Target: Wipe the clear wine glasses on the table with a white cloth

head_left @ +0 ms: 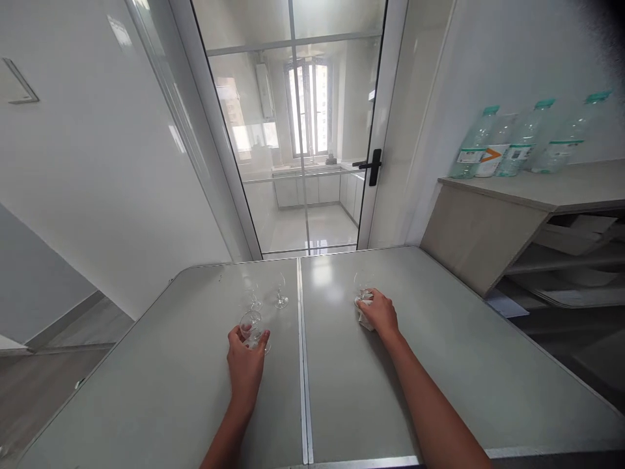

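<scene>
On the left half of the table (195, 384), my left hand (245, 365) has its fingers wrapped around a clear stemmed glass (250, 322). Just beyond it stand two more clear stemmed glasses, one stemmed glass (254, 301) close behind my fingers and another stemmed glass (280, 299) nearer the table's middle seam. Across the seam, my right hand (381, 314) is closed at the base of a further stemmed glass (362, 281). Under those fingers is a crumpled white cloth or tissue (366, 322); which finger holds what is partly hidden.
A metal seam (303, 371) divides the table lengthwise. Beyond the far edge is a glass door (273, 143) with a black handle (374, 167). At the right, several plastic bottles (522, 146) stand on a shelf unit (493, 228) beside the table.
</scene>
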Demonstrator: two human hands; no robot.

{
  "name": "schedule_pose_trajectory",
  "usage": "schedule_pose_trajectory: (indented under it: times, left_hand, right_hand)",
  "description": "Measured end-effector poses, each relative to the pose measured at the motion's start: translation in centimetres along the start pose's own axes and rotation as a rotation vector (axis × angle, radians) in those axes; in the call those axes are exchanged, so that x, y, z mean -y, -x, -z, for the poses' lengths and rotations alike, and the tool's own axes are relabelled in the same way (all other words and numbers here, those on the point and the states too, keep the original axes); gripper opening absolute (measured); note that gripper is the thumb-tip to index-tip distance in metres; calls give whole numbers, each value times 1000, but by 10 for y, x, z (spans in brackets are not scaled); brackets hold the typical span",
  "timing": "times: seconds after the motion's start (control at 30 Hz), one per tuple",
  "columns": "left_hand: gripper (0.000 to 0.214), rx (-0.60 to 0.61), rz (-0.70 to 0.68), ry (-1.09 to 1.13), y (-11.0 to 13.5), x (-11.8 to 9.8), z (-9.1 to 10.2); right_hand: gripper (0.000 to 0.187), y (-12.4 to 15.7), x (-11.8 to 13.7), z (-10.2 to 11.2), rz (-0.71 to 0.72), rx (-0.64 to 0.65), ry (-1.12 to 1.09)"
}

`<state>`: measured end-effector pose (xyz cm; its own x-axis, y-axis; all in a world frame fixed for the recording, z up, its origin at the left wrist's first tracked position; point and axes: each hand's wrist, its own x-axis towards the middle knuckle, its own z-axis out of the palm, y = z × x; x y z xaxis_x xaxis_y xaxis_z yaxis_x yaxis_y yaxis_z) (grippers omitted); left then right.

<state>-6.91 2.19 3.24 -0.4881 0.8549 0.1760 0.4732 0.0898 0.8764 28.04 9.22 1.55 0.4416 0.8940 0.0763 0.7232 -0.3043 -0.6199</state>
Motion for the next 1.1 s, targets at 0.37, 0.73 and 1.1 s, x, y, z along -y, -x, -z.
schedule_pose_trajectory:
  times: [0.37, 0.73, 1.1]
  left_hand:
    - [60, 34, -179, 91, 17, -30, 6]
    - [63, 459, -625, -123, -7, -54, -67]
    - [61, 447, -837, -372, -14, -22, -86]
  right_hand:
    - [46, 12, 8, 12, -66, -34, 12]
    - [18, 29, 27, 14, 594, 466, -349]
    - [31, 38, 48, -13, -183, 453, -1229]
